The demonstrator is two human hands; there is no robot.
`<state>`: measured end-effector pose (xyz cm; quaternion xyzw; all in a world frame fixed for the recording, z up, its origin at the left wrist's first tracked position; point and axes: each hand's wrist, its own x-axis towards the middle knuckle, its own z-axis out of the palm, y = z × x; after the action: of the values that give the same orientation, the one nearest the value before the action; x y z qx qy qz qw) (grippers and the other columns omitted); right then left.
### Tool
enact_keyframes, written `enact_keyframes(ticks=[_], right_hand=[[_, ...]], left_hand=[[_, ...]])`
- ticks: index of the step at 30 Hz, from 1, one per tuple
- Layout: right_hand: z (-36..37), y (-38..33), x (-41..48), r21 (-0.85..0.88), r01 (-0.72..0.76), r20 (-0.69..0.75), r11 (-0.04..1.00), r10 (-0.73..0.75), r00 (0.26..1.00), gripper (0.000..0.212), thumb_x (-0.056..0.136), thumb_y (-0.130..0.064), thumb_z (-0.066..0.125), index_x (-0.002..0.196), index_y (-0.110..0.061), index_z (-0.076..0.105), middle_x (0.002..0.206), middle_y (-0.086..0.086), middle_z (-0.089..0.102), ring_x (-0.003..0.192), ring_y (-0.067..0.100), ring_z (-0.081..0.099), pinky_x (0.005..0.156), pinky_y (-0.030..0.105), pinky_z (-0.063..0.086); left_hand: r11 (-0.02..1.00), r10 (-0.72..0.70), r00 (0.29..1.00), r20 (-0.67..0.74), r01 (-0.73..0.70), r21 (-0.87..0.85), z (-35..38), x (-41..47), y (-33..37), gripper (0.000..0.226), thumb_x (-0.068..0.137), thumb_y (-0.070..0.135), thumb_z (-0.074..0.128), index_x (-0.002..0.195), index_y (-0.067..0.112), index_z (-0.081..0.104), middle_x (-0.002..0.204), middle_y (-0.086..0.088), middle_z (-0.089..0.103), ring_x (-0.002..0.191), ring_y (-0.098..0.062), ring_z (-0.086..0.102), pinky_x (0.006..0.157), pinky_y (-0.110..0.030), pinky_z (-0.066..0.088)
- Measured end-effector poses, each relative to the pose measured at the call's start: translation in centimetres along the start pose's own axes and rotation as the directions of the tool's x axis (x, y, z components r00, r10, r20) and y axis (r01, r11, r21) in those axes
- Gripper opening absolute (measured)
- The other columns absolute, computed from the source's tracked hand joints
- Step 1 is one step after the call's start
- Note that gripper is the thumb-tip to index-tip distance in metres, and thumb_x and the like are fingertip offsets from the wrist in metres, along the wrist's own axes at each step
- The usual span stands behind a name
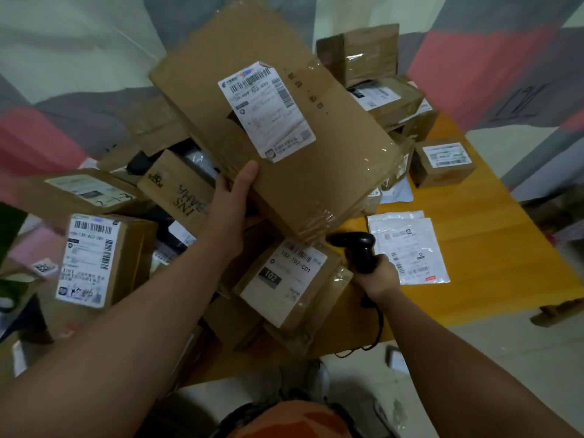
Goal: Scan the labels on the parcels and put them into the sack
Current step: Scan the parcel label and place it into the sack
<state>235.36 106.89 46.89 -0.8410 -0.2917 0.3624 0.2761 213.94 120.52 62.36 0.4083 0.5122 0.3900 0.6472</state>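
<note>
Head view: left hand (232,197) grips a large cardboard parcel (271,121) lifted over the pile, right hand (374,273) clasps a black scanner (357,246) below it, which should aim squarely at the upturned label (267,110).

large flat parcel (331,159): brown taped carton, raised and tilted, white label (267,110) facing up, left hand (230,200) gripping its lower edge. below it, parcel marked 102 (294,279), label up. lower left of it, upright labelled parcel (91,260). black scanner (357,245) just under its lower corner.
</note>
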Motion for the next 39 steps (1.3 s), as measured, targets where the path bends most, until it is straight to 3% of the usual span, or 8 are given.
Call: enact_keyframes(ticks=[7, 11, 15, 21, 26, 29, 36, 39], right_hand=[[-4.9, -2.8, -1.9, 0.490, 0.030, -0.134, 0.871, 0.042, 0.990, 0.021, 0.087, -0.019, 0.067, 0.091, -0.009, 0.049, 0.066, 0.015, 0.058, 0.042, 0.025, 0.056, 0.045, 0.032, 0.046], [-7.3, -5.2, -3.7, 0.658, 0.181, -0.212, 0.731, -0.051, 0.976, 0.011, 0.089, -0.021, 0.064, 0.090, -0.012, 0.057, 0.055, 0.008, 0.056, 0.049, 0.026, 0.055, 0.053, 0.036, 0.048], [-9.5, -7.4, -5.1, 0.760, 0.334, -0.318, 0.558, -0.129, 0.939, 0.006, 0.090, -0.019, 0.063, 0.087, -0.015, 0.059, 0.061, 0.006, 0.057, 0.054, 0.021, 0.054, 0.050, 0.029, 0.047], [-11.8, -8.3, -5.2, 0.779, 0.473, -0.346, 0.412, -0.346, 0.872, 0.009, 0.092, -0.019, 0.060, 0.099, -0.016, 0.055, 0.062, -0.001, 0.058, 0.053, 0.016, 0.056, 0.050, 0.029, 0.049], [-11.8, -10.7, -5.8, 0.679, 0.608, -0.259, 0.413, -0.640, 0.724, 0.006, 0.082, -0.031, 0.065, 0.088, -0.031, 0.064, 0.059, 0.003, 0.061, 0.052, 0.024, 0.061, 0.049, 0.031, 0.051], [-11.4, -11.6, -6.9, 0.622, 0.680, -0.226, 0.389, -0.741, 0.632, 0.021, 0.083, -0.034, 0.067, 0.094, -0.019, 0.058, 0.058, 0.004, 0.062, 0.051, 0.024, 0.063, 0.049, 0.030, 0.050], [-12.1, -8.6, -14.3, 0.533, 0.811, -0.306, 0.242, -0.839, 0.450, 0.025, 0.081, -0.031, 0.067, 0.070, -0.011, 0.060, 0.049, 0.001, 0.057, 0.044, 0.021, 0.059, 0.045, 0.029, 0.048], [-12.3, -5.9, -17.8, 0.469, 0.864, -0.355, 0.187, -0.855, 0.377, 0.026, 0.076, -0.036, 0.066, 0.068, -0.013, 0.060, 0.049, 0.001, 0.058, 0.043, 0.022, 0.059, 0.044, 0.029, 0.047]], left_hand=[[0.998, 0.046, 0.997, 0.068, -0.043, -0.041, 0.1, -1.1, 0.5, 0.093, 0.062, 0.055, 0.072, 0.143, 0.029, 0.033, 0.130, 0.002, 0.055, 0.114, -0.022, 0.058, 0.083, -0.042, 0.056], [0.991, 0.062, 0.998, 0.031, -0.058, -0.121, 0.2, -1.6, 0.8, 0.101, 0.060, 0.053, 0.074, 0.144, 0.033, 0.023, 0.135, 0.000, 0.049, 0.116, -0.026, 0.056, 0.086, -0.050, 0.055], [0.978, 0.119, 0.992, 0.029, -0.113, -0.175, 0.4, -1.3, 1.3, 0.075, 0.078, 0.052, 0.067, 0.140, 0.034, 0.030, 0.128, 0.002, 0.054, 0.111, -0.022, 0.058, 0.076, -0.042, 0.058], [0.951, 0.251, 0.964, -0.083, -0.262, -0.162, 1.0, 0.2, 0.5, 0.083, 0.072, 0.060, 0.070, 0.140, 0.032, 0.033, 0.122, 0.001, 0.059, 0.104, -0.021, 0.064, 0.068, -0.039, 0.057], [0.911, 0.405, 0.911, -0.077, -0.409, -0.052, 1.3, 0.5, -1.4, 0.080, 0.074, 0.060, 0.069, 0.140, 0.036, 0.032, 0.110, 0.013, 0.063, 0.101, -0.011, 0.064, 0.075, -0.039, 0.057], [0.863, 0.505, 0.862, -0.050, -0.505, 0.000, 1.9, -0.6, -1.4, 0.083, 0.077, 0.055, 0.069, 0.145, 0.037, 0.024, 0.117, 0.007, 0.064, 0.099, -0.012, 0.065, 0.068, -0.031, 0.055], [0.764, 0.645, 0.764, 0.009, -0.645, 0.009, 2.4, -9.8, -2.4, 0.107, 0.054, 0.057, 0.079, 0.141, 0.044, 0.019, 0.146, -0.004, 0.043, 0.121, -0.028, 0.054, 0.098, -0.060, 0.042], [0.729, 0.684, 0.729, 0.015, -0.684, -0.008, 2.0, -13.6, -3.3, 0.108, 0.054, 0.050, 0.084, 0.141, 0.043, 0.020, 0.144, -0.007, 0.044, 0.120, -0.027, 0.054, 0.096, -0.056, 0.047]])
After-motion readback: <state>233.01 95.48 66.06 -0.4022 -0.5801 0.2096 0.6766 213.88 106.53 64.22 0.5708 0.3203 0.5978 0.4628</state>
